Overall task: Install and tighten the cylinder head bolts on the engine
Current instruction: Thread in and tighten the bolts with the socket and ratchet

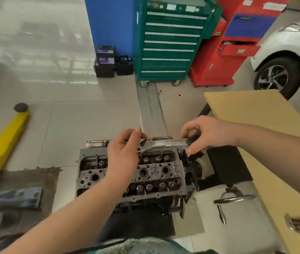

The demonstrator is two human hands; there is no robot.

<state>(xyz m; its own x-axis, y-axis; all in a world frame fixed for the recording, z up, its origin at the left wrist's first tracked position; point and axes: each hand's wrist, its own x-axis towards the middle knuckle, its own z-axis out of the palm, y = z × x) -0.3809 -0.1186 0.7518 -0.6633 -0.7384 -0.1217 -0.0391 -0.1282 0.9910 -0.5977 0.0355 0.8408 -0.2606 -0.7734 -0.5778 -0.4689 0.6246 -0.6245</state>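
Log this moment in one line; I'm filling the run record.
left hand: holds wrench head | right hand: grips wrench handle | engine: beneath

Your two arms come into view from the bottom corners, both bare from above the elbow down to the wrist, with no sleeves showing anywhere along them. Your left hand and your right hand are bare too: no gloves, no rings, no watch or band at either wrist. At the bottom edge, between your arms, a patch of mottled grey-green fabric shows, part of your clothing; its cut cannot be made out.
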